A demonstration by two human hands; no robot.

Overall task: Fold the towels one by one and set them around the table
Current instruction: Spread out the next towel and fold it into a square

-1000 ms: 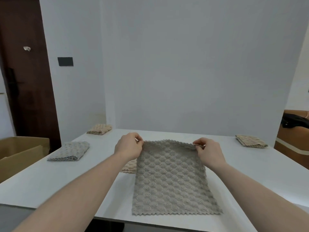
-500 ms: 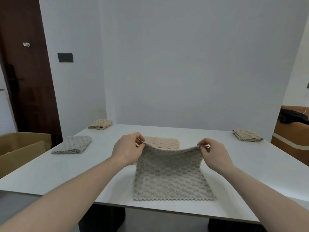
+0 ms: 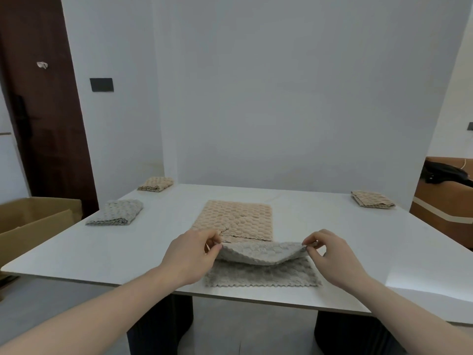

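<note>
A grey textured towel lies at the near edge of the white table. My left hand pinches its far-left corner and my right hand pinches its far-right corner. The far half is lifted and curls over toward me above the near half. Just behind it a beige towel lies flat and unfolded. Folded towels sit around the table: a grey one at the left, a beige one at the far-left corner, a beige one at the far right.
A cardboard box stands on the floor left of the table, by a dark wooden door. A brown sofa with a black item is at the right. A white wall stands behind the table.
Both hands have drawn the grey towel's far edge toward me and lower, folding it over the near half. The flat beige towel behind it has come into full view.
</note>
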